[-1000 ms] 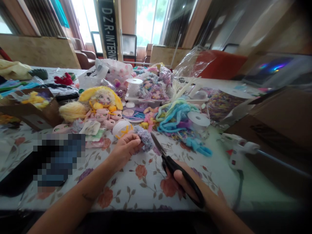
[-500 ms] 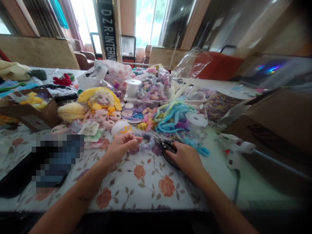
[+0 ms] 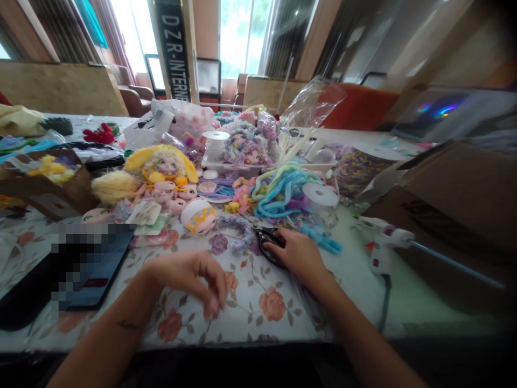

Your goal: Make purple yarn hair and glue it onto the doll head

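My right hand rests on the table with its fingers on the black handles of a pair of scissors, whose blades point up and to the left. Just left of the blades lies a strip of fluffy lilac yarn. My left hand hovers over the floral tablecloth, palm down, fingers loosely bent and apart from the thumb, with nothing seen in it. Beyond it sits a doll head with a white crocheted cap and yellow yarn.
A glue gun stands at the right by a cardboard box. Blue and green yarn and a white spool lie ahead. Dolls, including a yellow-eared doll, crowd the back left. A phone lies at the left.
My left hand has come back toward me, away from the doll head and the lilac yarn. The scissors have shifted slightly, and their blades look closer together.
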The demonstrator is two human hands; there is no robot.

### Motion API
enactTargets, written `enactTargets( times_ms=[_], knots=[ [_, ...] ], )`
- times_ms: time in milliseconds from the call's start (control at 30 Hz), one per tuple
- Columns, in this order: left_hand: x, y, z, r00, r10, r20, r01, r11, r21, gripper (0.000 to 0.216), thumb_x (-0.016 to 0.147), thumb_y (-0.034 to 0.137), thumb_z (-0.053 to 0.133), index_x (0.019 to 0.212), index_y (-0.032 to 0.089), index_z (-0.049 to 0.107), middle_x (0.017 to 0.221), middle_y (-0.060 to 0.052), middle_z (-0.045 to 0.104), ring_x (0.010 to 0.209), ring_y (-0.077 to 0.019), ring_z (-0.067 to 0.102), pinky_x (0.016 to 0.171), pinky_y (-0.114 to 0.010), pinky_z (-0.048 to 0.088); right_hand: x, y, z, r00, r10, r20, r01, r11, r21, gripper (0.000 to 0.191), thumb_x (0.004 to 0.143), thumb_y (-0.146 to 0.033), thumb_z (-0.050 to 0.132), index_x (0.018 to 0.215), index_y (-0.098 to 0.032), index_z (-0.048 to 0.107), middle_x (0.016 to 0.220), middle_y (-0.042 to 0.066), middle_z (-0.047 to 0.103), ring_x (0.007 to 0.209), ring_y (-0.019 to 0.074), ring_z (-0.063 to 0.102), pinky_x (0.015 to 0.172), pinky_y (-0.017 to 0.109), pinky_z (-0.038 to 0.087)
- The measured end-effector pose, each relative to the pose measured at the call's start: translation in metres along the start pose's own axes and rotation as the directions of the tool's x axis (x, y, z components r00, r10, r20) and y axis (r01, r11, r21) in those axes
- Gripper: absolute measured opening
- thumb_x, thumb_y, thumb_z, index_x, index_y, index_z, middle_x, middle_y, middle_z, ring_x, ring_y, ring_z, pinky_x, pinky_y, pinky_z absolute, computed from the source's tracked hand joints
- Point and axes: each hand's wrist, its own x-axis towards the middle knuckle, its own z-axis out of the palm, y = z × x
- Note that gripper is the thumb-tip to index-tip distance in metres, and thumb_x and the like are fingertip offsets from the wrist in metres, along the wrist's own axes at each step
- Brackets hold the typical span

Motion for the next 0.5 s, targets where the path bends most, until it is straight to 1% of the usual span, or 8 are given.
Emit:
enactTargets(
  times_ms=[33,67,133,200,267,300,367,500],
  knots=[
    [0.004,-0.005,-0.001,0.988,0.025,-0.155,-0.026,1.0,-0.007,0.014,0.078,0.035,0.075,0.08,0.021,0.077,0.074,-0.007,0.074,0.065,-0.0203,0.069,0.062,-0.03,0.055,-0.001,0.0,0.0,1.0,-0.008,-0.006,0.008,1.0,0.005,0.027,0.086,-0.041,0.066,0.094,-0.016,0.069,0.098,0.012,0.075,0.091,0.028,0.069,0.069,0.031,0.04],
    [0.009,-0.01,-0.001,0.957,0.065,-0.284,-0.068,0.998,-0.003,0.013,0.078,0.033,0.075,0.079,0.021,0.076,0.075,-0.006,0.074,0.067,-0.0185,0.068,0.064,-0.028,0.054,-0.001,0.0,0.001,1.0,-0.013,-0.013,0.013,1.0,0.007,0.027,0.087,-0.041,0.066,0.094,-0.016,0.069,0.098,0.012,0.075,0.091,0.0281,0.069,0.069,0.031,0.041],
    [0.021,-0.02,-0.001,0.866,0.17,-0.47,-0.179,0.984,0.027,0.018,0.077,0.029,0.075,0.092,0.021,0.075,0.092,-0.008,0.075,0.083,-0.0194,0.069,0.074,-0.028,0.054,-0.002,-0.001,0.001,1.0,-0.021,-0.019,0.021,1.0,0.002,0.026,0.088,-0.041,0.065,0.094,-0.015,0.069,0.098,0.013,0.075,0.092,0.0284,0.068,0.07,0.031,0.041],
    [0.035,-0.029,0.001,0.727,0.254,-0.638,-0.225,0.966,0.128,0.025,0.079,0.03,0.072,0.103,0.021,0.072,0.102,-0.009,0.074,0.093,-0.0213,0.067,0.08,-0.031,0.053,-0.003,-0.002,0.0,0.999,-0.028,-0.016,0.028,1.0,-0.01,0.026,0.089,-0.04,0.063,0.095,-0.016,0.069,0.098,0.013,0.075,0.093,0.0284,0.068,0.071,0.032,0.042],
    [0.046,-0.036,0.005,0.58,0.337,-0.741,-0.133,0.937,0.322,0.024,0.08,0.032,0.07,0.102,0.022,0.072,0.103,-0.009,0.072,0.095,-0.0229,0.065,0.084,-0.035,0.051,-0.005,-0.002,0.001,0.999,-0.042,-0.016,0.041,0.999,-0.026,0.026,0.089,-0.041,0.062,0.094,-0.016,0.069,0.097,0.013,0.074,0.092,0.0285,0.067,0.072,0.032,0.042],
    [0.051,-0.039,0.006,0.536,0.389,-0.749,-0.075,0.906,0.416,0.024,0.079,0.032,0.071,0.102,0.023,0.072,0.105,-0.01,0.071,0.098,-0.0241,0.063,0.089,-0.038,0.049,-0.005,-0.002,0.001,0.999,-0.049,-0.023,0.048,0.998,-0.036,0.026,0.089,-0.041,0.062,0.094,-0.016,0.069,0.096,0.013,0.074,0.092,0.0288,0.067,0.072,0.032,0.042],
    [0.06,-0.046,0.008,0.509,0.467,-0.723,-0.005,0.842,0.54,0.029,0.075,0.032,0.075,0.103,0.024,0.072,0.11,-0.01,0.069,0.105,-0.0271,0.06,0.096,-0.042,0.045,-0.005,-0.002,0.002,0.996,-0.068,-0.052,0.066,0.997,-0.042,0.027,0.089,-0.04,0.062,0.094,-0.015,0.069,0.094,0.014,0.073,0.091,0.0295,0.066,0.073,0.033,0.043],
    [0.075,-0.054,0.009,0.498,0.473,-0.727,0.073,0.812,0.579,0.038,0.071,0.034,0.078,0.106,0.023,0.068,0.108,-0.011,0.068,0.106,-0.0301,0.059,0.096,-0.044,0.044,-0.001,-0.003,0.001,0.968,-0.134,-0.212,0.148,0.988,0.051,0.025,0.092,-0.03,0.055,0.103,-0.013,0.068,0.099,0.015,0.071,0.093,0.0293,0.064,0.081,0.036,0.047]
  ],
)
